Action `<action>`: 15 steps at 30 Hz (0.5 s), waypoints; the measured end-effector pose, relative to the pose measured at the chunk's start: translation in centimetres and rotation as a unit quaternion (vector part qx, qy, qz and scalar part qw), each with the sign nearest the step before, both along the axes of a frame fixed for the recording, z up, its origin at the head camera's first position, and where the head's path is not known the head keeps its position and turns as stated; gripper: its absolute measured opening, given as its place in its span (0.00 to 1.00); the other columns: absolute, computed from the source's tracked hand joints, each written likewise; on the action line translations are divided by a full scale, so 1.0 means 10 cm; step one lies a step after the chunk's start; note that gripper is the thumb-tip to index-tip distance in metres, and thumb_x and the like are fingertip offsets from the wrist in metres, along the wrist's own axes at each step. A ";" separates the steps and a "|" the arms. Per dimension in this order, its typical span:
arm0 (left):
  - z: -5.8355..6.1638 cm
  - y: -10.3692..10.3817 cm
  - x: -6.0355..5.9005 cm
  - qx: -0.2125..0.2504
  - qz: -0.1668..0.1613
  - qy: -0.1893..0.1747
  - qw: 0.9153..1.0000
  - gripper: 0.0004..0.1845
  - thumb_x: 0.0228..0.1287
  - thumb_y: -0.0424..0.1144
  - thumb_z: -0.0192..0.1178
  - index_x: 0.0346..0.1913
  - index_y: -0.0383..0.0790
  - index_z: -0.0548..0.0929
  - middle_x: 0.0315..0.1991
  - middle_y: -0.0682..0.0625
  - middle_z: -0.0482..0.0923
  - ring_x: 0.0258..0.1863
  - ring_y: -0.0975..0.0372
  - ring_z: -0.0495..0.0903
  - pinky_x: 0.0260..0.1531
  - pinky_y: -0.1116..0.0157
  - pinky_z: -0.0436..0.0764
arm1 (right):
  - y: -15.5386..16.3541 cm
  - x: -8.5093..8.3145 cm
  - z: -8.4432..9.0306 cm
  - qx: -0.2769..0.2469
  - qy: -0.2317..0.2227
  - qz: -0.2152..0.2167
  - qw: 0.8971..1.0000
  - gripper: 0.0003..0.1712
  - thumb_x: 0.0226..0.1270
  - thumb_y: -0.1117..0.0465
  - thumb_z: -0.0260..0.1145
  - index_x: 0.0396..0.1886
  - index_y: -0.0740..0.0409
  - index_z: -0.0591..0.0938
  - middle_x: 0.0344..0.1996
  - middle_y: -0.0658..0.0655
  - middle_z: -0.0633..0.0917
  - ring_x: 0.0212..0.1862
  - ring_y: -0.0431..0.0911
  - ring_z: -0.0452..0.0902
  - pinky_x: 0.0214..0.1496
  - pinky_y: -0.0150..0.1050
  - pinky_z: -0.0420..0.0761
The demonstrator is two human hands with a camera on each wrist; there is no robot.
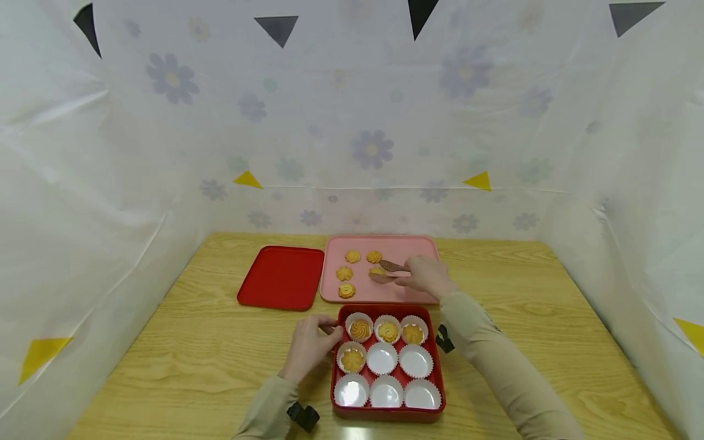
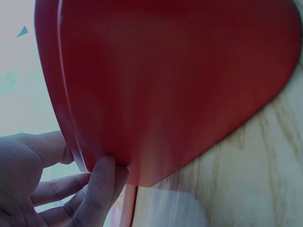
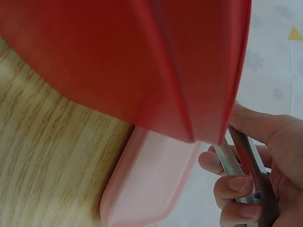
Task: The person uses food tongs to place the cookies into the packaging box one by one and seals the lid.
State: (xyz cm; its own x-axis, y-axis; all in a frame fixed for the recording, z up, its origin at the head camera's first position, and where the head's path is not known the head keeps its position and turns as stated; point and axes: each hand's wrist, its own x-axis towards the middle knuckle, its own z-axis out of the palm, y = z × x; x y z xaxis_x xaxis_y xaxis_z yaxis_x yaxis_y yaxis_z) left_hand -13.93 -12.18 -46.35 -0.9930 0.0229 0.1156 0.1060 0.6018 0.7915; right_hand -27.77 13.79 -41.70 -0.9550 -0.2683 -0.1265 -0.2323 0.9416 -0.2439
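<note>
The wooden table (image 1: 522, 293) is light brown. A pink tray (image 1: 407, 247) lies near the back, with a red lid (image 1: 282, 278) just left of it. A red box (image 1: 387, 414) sits in front of the tray.

a wood-grained table (image 1: 506, 275) stands before flower-printed white sheeting (image 1: 330, 140) bearing black triangles (image 1: 279, 28) and yellow triangles (image 1: 480, 181).

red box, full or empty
Partly full: in the red box, five white cups are empty, while the other four hold cookies.

One cookie (image 1: 376, 270) partly hidden by tongs (image 1: 393, 266)
</note>
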 end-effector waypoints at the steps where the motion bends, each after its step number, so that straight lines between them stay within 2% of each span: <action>1: 0.00 0.00 0.00 0.000 0.000 0.000 1.000 0.09 0.56 0.36 0.67 0.37 0.33 0.90 0.27 0.46 0.87 0.27 0.65 0.79 0.26 0.72 0.75 | 0.00 0.00 0.00 -0.001 -0.001 0.001 1.000 0.19 0.63 0.43 0.71 0.29 0.53 0.81 0.26 0.51 0.79 0.28 0.45 0.68 0.28 0.41 0.65; 7: -0.01 0.00 0.00 0.002 -0.002 0.002 1.000 0.09 0.56 0.35 0.67 0.37 0.33 0.89 0.27 0.46 0.87 0.27 0.64 0.80 0.26 0.72 0.75 | 0.00 0.01 -0.02 0.004 0.006 0.013 1.000 0.18 0.64 0.43 0.71 0.33 0.54 0.84 0.30 0.52 0.84 0.31 0.46 0.73 0.31 0.44 0.71; 15: -0.01 0.00 0.00 0.003 -0.001 0.004 1.000 0.09 0.56 0.35 0.67 0.37 0.33 0.90 0.27 0.46 0.87 0.27 0.65 0.80 0.26 0.72 0.75 | -0.02 -0.01 -0.04 0.004 0.016 0.023 1.000 0.18 0.64 0.44 0.71 0.32 0.55 0.83 0.29 0.52 0.84 0.31 0.46 0.73 0.31 0.43 0.70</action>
State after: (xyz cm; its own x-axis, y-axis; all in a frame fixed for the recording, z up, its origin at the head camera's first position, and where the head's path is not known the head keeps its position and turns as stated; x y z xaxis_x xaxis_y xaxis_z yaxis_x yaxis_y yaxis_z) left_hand -13.95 -12.19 -46.43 -0.9920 0.0240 0.1236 0.1134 0.5970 0.7942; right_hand -27.83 13.60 -42.12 -0.9454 -0.3108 -0.0984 -0.2827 0.9318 -0.2275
